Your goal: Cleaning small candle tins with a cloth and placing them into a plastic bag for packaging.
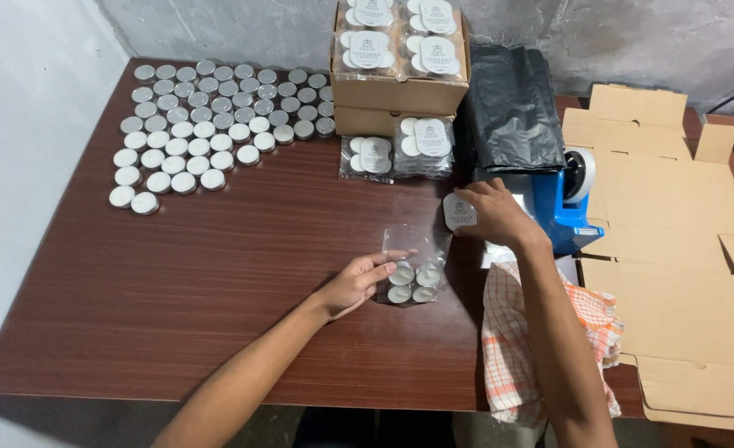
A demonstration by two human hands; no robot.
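Big dark wood table [218, 274] took up most of the view, with flattened cardboard boxes [674, 249] off to the right and a huge spread of loose tealight candles [209, 124] top left. Left hand [354, 282] lay mostly open, fingertips pinning a clear bag of four tealights [414, 274] near the table's middle. Right hand [493, 214] pinched a small white label [458, 211], just beside the blue tape dispenser [562, 203].
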